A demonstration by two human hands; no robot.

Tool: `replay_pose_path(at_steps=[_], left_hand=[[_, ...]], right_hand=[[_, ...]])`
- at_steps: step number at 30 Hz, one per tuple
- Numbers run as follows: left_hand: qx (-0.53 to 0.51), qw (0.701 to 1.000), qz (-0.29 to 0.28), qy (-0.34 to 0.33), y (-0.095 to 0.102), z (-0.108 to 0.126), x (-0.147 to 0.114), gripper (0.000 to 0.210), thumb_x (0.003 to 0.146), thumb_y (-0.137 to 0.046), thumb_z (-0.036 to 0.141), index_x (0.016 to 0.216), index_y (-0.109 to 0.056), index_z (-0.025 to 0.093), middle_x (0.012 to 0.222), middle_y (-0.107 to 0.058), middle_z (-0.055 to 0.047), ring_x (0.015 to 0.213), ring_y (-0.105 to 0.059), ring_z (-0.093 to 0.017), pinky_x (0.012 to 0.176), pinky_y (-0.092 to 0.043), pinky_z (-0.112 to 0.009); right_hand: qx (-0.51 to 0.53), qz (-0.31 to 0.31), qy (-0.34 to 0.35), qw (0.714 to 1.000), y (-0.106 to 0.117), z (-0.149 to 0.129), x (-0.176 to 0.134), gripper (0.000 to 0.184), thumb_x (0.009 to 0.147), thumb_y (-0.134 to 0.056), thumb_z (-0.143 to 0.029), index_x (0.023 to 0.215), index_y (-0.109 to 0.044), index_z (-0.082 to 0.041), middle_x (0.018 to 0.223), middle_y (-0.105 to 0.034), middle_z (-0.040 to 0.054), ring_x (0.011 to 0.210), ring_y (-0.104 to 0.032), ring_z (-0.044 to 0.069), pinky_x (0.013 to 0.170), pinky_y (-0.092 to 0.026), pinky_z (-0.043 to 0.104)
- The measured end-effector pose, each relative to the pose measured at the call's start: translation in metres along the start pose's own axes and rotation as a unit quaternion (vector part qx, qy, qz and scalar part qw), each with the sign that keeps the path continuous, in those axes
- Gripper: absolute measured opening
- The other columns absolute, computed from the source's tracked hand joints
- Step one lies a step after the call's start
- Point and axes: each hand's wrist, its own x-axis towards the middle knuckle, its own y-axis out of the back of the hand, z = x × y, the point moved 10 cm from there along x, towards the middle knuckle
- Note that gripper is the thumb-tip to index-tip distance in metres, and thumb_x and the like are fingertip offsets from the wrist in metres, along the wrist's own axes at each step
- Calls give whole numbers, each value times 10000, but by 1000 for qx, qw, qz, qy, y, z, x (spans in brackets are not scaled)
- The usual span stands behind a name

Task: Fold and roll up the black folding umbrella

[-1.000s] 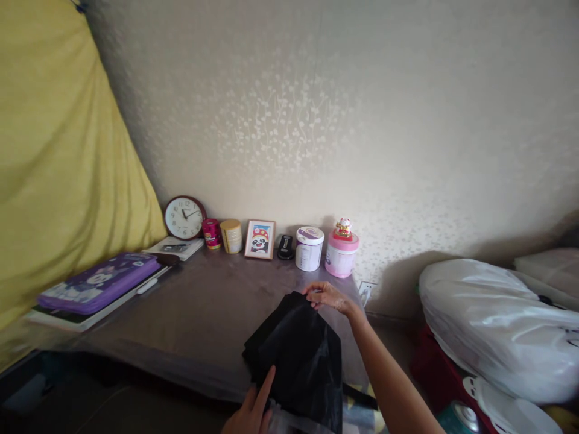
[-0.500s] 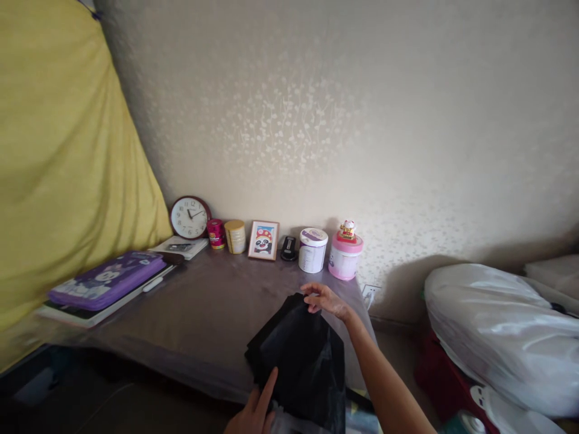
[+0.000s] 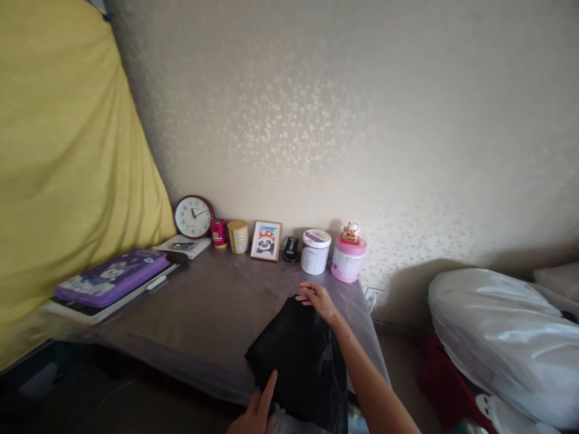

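The bottom edge cuts off the black fabric [image 3: 301,355], and the right edge the white bag [image 3: 502,337].

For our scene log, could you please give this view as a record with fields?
Left hand: on the near part of the black fabric
Right hand: at its upper edge
Back row: clock, pink can, yellow-lidded jar, picture frame, black device, white tub, pink tub
On pink tub: cat figurine
Table, left part: purple case
Right side: white bag

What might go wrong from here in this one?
The black fabric could slip or bunch, as the right hand meets it only at its far corner. If that hand swings forward, it might bump the pink-lidded tub and topple the figurine perched on top.
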Motion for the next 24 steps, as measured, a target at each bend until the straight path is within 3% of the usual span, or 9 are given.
replay_pose_path(at_steps=[5, 6, 9, 11, 13, 15, 20, 22, 24], left_hand=[[-23, 1000, 4, -6, 1, 1, -1, 577, 885, -303, 213, 1436, -136, 186, 1361, -453, -132, 1007, -626, -222, 768, -488, -271], [-23, 1000, 8, -9, 1, 1, -1, 572, 883, -300, 213, 1435, -152, 176, 1348, -467, -133, 1011, -624, -220, 778, -487, -268], [-23, 999, 22, -19, 1, 0, 0, 564, 879, -285, 213, 1432, -182, 166, 1309, -509, -116, 1028, -617, -199, 810, -475, -242], [-27, 999, 26, -23, 1, 0, 0, 564, 876, -273, 209, 1431, -188, 165, 1307, -511, -110, 1040, -609, -187, 817, -471, -230], [-30, 999, 28, -19, 2, 0, -1, 563, 874, -265, 209, 1431, -192, 170, 1316, -504, -107, 1042, -607, -186, 806, -474, -230], [-35, 999, 30, -10, 5, 0, -3, 566, 872, -267, 214, 1431, -193, 174, 1317, -504, -105, 1038, -609, -187, 802, -473, -235], [-65, 997, 23, -24, 10, 4, -7, 583, 874, -271, 237, 1436, -157, 131, 1357, -463, -129, 1115, -562, -203, 891, -442, -277], [-69, 997, 27, -35, 12, 7, -8, 581, 879, -260, 241, 1434, -153, 107, 1376, -438, -138, 1158, -531, -207, 913, -431, -282], [-60, 997, 34, -33, 15, 8, -9, 575, 881, -254, 235, 1430, -164, 93, 1382, -430, -138, 1179, -514, -205, 922, -426, -277]], right_hand=[[-61, 78, 76, 992, 21, -24, -57, 281, 833, -518, -463, 828, -589, -191, 826, -621, 52, 836, -617, 197, 820, -474, 324], [-117, 72, 124, 983, 17, -34, -74, 260, 864, -488, -428, 829, -603, -199, 842, -629, 59, 854, -609, 200, 822, -471, 324], [-222, -19, 239, 945, -16, -46, -119, 227, 916, -423, -316, 932, -631, -227, 1022, -641, 70, 1018, -570, 197, 928, -421, 349], [-298, -77, 285, 908, -41, -42, -132, 250, 907, -452, -305, 1100, -599, -246, 1180, -598, 72, 1169, -486, 214, 1033, -320, 423], [-356, -91, 305, 879, -53, -34, -125, 317, 901, -469, -312, 1199, -551, -244, 1272, -545, 80, 1248, -412, 228, 1066, -252, 480], [-390, -65, 305, 866, -50, -27, -102, 319, 911, -449, -306, 1201, -555, -229, 1284, -537, 91, 1258, -405, 229, 1055, -262, 495], [-453, 55, 213, 864, -11, -17, -39, 289, 924, -407, -244, 1130, -607, -213, 1257, -560, 100, 1202, -473, 236, 1018, -312, 481], [-458, 109, 187, 862, 0, -21, -37, 309, 927, -392, -231, 1167, -581, -184, 1289, -528, 127, 1213, -459, 252, 1017, -301, 489], [-445, 116, 204, 864, -9, -27, -51, 326, 928, -392, -232, 1203, -555, -165, 1319, -498, 131, 1246, -419, 249, 1038, -275, 475]])
